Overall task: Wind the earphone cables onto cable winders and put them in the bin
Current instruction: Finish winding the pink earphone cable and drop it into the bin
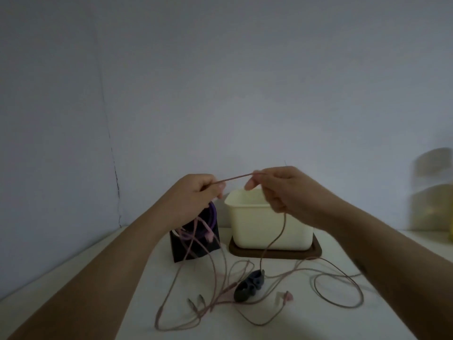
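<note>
A pink earphone cable (234,178) is stretched taut between my two hands, raised above the table. My left hand (196,195) pinches one end of that stretch, and several pink strands hang from it to the table. My right hand (277,187) pinches the other end, with cable dropping from it in front of the cream bin (269,229). Loose loops of the cable (338,288) sprawl over the white table, with an earbud (288,296) and plugs (196,301) lying there. A dark grey cable winder (248,285) lies among the loops, below both hands.
The bin stands on a dark brown tray (274,253). Left of it a dark pouch (193,244) holds a purple coiled cable (213,217). A blurred yellowish container (434,192) stands at the far right. A grey wall is close behind the white table (318,322).
</note>
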{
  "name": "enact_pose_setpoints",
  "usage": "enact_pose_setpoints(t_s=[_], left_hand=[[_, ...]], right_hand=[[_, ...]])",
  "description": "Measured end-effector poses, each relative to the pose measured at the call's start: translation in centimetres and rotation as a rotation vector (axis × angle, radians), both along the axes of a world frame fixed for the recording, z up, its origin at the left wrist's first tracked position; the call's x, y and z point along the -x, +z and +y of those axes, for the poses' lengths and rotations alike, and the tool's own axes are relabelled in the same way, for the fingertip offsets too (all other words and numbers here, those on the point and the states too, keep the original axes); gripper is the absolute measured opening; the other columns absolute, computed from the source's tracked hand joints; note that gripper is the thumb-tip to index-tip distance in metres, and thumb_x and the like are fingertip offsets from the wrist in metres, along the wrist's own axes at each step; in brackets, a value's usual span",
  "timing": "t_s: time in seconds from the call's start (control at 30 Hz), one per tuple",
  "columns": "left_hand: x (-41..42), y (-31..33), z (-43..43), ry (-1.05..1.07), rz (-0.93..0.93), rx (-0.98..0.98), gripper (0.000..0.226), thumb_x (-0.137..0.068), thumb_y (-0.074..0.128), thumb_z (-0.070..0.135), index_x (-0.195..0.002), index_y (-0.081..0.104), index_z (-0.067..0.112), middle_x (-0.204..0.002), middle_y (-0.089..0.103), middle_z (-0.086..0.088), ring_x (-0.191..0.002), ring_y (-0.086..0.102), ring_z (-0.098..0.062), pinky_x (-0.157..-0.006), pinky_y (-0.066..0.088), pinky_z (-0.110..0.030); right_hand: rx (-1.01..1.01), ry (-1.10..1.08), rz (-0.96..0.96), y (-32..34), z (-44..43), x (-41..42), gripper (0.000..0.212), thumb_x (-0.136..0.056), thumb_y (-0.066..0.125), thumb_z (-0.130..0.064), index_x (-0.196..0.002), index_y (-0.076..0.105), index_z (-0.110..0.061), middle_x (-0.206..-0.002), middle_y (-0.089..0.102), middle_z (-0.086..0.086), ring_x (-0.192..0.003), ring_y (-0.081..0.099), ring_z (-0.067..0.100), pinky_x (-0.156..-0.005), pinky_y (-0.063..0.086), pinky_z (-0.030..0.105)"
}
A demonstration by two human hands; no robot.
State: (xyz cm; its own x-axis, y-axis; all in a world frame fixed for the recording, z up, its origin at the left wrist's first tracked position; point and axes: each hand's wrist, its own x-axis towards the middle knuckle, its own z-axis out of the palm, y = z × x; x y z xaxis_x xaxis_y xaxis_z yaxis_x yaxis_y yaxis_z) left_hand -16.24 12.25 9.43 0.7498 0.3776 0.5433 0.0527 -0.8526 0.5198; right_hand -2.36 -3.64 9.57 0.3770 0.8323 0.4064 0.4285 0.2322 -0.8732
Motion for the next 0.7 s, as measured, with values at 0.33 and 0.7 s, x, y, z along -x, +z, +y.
enact_pose_setpoints(t_s=[0.33, 0.7], left_hand=[[1.7, -3.8, 5.4, 0.152, 0.240, -0.009, 0.014, -0.086, 0.069, 0.035, -0.080, 0.071, 0.022, -0.078, 0.070, 0.001, -0.068, 0.063, -0.008, -0.064, 0.047, -0.017], [2.9, -6.6, 7.4, 0.206, 0.263, 0.046, 0.017, -0.095, 0.059, 0.020, -0.087, 0.066, 0.033, -0.091, 0.069, 0.008, -0.084, 0.063, -0.006, -0.065, 0.040, -0.008]], right_hand=[[-0.264, -0.130, 0.566, -0.2, -2.1, -4.8, 0.030, -0.102, 0.035, -0.018, -0.096, 0.062, -0.007, -0.049, 0.041, -0.002, -0.040, 0.020, 0.008, -0.041, 0.017, 0.021], [-0.373, -0.075, 0.557, 2.6, -3.0, -4.4, 0.022, -0.095, 0.041, -0.016, -0.098, 0.063, -0.010, -0.106, 0.071, 0.014, -0.048, 0.031, 0.012, -0.054, 0.032, 0.022]])
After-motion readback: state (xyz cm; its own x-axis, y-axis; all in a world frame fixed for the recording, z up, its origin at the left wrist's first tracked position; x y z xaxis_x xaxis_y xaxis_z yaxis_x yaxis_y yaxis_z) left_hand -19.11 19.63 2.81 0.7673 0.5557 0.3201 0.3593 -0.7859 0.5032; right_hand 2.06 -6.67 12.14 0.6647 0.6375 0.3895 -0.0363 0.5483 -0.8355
